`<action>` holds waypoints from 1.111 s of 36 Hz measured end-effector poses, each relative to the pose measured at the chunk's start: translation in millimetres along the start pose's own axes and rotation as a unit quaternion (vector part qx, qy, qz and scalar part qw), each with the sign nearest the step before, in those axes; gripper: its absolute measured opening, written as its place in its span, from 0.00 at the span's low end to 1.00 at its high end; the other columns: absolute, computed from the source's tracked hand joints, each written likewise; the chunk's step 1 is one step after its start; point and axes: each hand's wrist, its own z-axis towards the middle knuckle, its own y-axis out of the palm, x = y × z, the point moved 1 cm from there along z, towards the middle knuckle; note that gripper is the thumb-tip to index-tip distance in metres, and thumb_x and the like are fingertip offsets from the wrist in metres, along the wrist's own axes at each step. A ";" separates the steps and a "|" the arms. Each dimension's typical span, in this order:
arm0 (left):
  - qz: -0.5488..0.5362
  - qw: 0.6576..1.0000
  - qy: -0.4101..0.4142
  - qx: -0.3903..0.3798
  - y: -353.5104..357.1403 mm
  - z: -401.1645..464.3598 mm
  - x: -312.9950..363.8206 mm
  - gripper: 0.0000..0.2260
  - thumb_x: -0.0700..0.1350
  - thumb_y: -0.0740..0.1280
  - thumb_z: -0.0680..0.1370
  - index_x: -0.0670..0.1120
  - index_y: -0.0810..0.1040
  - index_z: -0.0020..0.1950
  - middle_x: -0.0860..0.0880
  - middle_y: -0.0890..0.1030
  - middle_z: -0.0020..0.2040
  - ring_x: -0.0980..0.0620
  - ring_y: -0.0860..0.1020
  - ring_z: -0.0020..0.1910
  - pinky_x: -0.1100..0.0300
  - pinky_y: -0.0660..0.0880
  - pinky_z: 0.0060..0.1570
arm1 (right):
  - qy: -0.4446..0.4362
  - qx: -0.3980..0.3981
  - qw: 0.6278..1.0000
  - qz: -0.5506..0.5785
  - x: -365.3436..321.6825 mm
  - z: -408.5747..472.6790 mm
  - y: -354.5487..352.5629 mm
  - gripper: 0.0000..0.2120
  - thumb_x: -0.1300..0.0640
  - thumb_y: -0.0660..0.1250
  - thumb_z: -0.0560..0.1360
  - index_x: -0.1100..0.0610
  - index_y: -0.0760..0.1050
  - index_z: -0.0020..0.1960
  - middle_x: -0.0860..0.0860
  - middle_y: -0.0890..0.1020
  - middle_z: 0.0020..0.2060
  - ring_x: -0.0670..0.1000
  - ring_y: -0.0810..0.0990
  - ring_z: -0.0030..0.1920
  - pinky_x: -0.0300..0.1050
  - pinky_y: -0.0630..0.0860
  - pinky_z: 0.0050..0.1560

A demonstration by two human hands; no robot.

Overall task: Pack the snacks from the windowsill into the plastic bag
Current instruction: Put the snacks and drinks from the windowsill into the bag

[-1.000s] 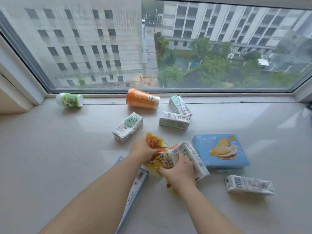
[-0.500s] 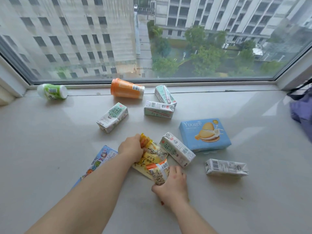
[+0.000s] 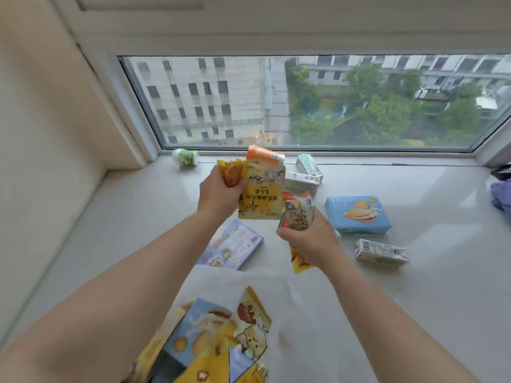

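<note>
Snack packets are up in the air, held over the windowsill. The left hand pinches a yellow packet and a small orange packet together, thumb on the front. The right hand is curled round a little pouch, and one more yellow wrapper pokes out under that hand.

The plastic bag lies close to the person, at the bottom of the view. It is see-through, and boxes with cookie pictures show inside it. I cannot tell where its mouth is, so that is the tricky bit.

To do this well, I think both hands should come down and back to the bag. One hand may need to let its packets go first, then hold the bag open for the other. The packets are thin and slippery, so they could slide out if dropped from high up.

More snacks wait on the sill: a blue cookie box, a white milk carton near it, a flat blue box under the left arm, green cartons, an orange cup lying down, and a green bottle by the window. The flat blue box lies just past the bag and may get bumped.
</note>
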 end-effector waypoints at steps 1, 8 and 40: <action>-0.014 1.000 0.013 0.022 -16.2 -13.3 7.0 0.11 0.47 0.71 0.74 0.48 0.73 0.53 0.52 0.78 0.49 0.49 0.78 0.50 0.52 0.78 0.51 | -0.021 0.003 1.000 -0.004 -12.1 -12.9 -3.1 0.18 0.53 0.74 0.66 0.52 0.71 0.53 0.47 0.76 0.43 0.45 0.76 0.42 0.35 0.68 0.32; -0.054 0.982 0.113 0.144 -112.5 -120.6 19.1 0.12 0.46 0.72 0.73 0.47 0.73 0.51 0.56 0.76 0.42 0.54 0.75 0.43 0.69 0.68 0.39 | -0.129 -0.003 0.992 -0.006 -65.3 -111.0 3.4 0.19 0.55 0.76 0.66 0.51 0.68 0.50 0.44 0.73 0.39 0.41 0.73 0.37 0.35 0.72 0.34; 0.437 0.868 0.102 -0.215 -152.3 -223.5 -102.9 0.30 0.57 0.70 0.71 0.50 0.67 0.70 0.49 0.74 0.65 0.47 0.74 0.61 0.53 0.75 0.54 | -0.102 0.002 0.911 -0.400 -2.5 -213.7 141.5 0.38 0.35 0.61 0.72 0.51 0.56 0.75 0.51 0.64 0.70 0.58 0.64 0.69 0.53 0.65 0.67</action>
